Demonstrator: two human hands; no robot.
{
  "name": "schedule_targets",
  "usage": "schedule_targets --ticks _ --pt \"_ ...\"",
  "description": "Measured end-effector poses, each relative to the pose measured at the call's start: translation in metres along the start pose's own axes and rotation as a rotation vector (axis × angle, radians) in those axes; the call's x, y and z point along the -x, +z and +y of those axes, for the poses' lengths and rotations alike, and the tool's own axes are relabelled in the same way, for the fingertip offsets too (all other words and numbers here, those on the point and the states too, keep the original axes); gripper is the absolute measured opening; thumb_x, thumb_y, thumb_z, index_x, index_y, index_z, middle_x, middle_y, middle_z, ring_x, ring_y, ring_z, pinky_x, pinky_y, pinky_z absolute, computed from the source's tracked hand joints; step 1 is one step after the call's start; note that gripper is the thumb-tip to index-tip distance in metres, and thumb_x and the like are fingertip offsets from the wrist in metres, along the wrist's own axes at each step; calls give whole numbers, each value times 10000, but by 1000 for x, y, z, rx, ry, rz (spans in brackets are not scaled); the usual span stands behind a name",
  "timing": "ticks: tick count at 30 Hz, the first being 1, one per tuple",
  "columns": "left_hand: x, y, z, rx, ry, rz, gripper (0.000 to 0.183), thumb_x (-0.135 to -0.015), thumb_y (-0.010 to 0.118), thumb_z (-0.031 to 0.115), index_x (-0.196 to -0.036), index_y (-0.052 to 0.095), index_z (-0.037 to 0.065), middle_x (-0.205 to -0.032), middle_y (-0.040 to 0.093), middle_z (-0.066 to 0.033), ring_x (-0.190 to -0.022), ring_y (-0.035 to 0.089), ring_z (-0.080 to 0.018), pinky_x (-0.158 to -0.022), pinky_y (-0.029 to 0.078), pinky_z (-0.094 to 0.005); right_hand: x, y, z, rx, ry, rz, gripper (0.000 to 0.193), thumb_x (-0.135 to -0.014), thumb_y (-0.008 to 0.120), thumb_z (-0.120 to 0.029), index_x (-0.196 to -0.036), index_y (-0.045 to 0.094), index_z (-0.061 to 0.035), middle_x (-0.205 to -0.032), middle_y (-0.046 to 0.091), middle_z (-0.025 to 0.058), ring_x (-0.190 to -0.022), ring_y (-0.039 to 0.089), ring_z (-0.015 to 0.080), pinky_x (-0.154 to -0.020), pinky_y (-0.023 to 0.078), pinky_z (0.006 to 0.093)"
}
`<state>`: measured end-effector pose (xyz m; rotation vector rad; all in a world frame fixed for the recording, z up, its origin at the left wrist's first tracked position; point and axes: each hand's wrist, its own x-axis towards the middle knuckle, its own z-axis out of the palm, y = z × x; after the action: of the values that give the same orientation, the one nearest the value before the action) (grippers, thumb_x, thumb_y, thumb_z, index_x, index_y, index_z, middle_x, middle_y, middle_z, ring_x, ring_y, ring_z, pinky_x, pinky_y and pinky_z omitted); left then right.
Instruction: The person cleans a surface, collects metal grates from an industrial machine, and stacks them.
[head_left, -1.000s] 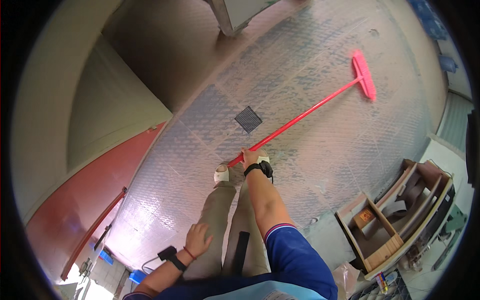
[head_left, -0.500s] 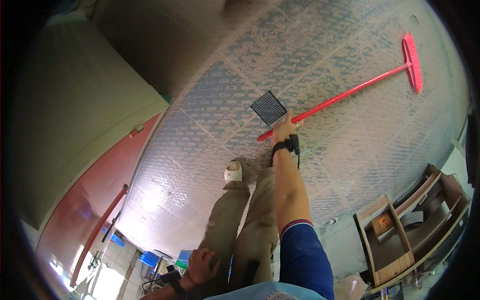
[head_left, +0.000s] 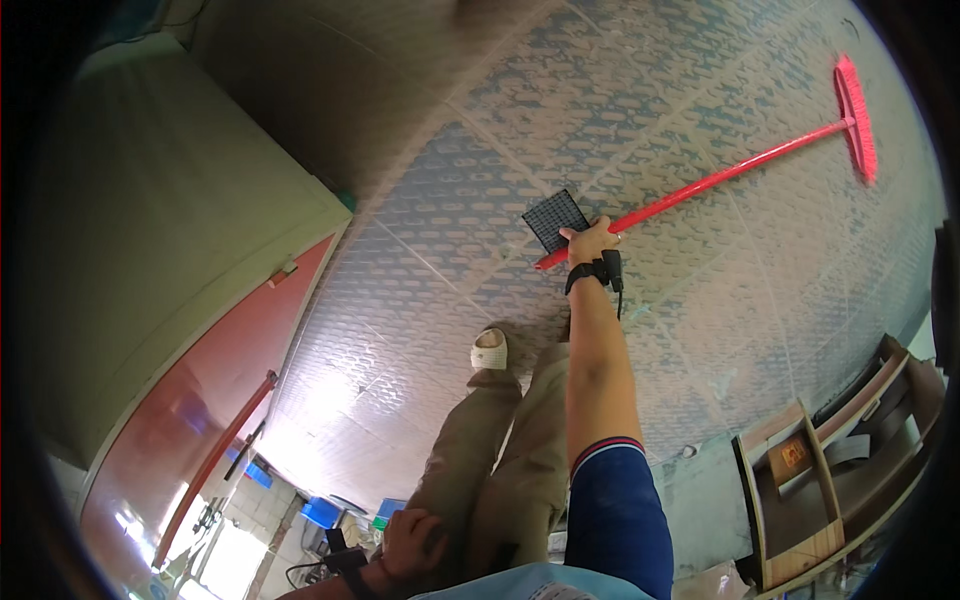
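A red broom (head_left: 725, 178) lies slantwise across the tiled floor, its bristle head at the far right. My right hand (head_left: 593, 240) is wrapped round the handle close to its near end, with the handle's tip sticking out to the left. Just beyond my fingers is a dark square drain grate (head_left: 553, 216) in the floor; my thumb overlaps its edge in the picture, though I cannot tell whether they touch. My left hand (head_left: 410, 543) rests by my left thigh, fingers loosely bent, and nothing shows in it.
A wooden compartmented box (head_left: 795, 500) with small items stands at the lower right. On the left is a large pale cabinet-like surface (head_left: 170, 220) above a red panel (head_left: 195, 400). My slippered foot (head_left: 489, 350) is on the floor below the grate.
The view has shifted slightly, so most things sit further right. My right hand keeps its grip on the broom handle. My left hand's fingers look more bent than before.
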<state>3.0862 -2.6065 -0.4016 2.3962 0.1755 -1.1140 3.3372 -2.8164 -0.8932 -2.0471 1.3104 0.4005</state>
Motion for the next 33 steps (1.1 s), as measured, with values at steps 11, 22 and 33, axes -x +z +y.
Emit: schedule_targets --ticks 11,22,33 --pt "1 -3 10 68 34 -18 359 -636 692 160 -959 569 63 -952 510 -128 -912 485 -326 -784 418 -414 80 -125 -3 33 -559 -111 260 -626 782 -109 -575 541 -25 -497 494 91 -476 506 237 -501 421 337" --pt "-62 -40 42 894 -142 108 489 -828 626 141 -1248 403 27 -1214 502 -111 -1069 506 -197 -865 452 -329 287 -430 -76 -292 -504 -433 266 -693 689 -183 -578 499 -38 -485 443 28 -479 430 93 -457 366 280" --pt "-17 -102 147 1264 157 -747 318 -805 627 39 -1095 495 51 -939 606 -65 -798 597 -161 -705 495 -290 455 -570 -43 -694 -429 -540 293 -750 685 -159 -598 455 -61 -551 420 -41 -542 405 43 -471 337 227"
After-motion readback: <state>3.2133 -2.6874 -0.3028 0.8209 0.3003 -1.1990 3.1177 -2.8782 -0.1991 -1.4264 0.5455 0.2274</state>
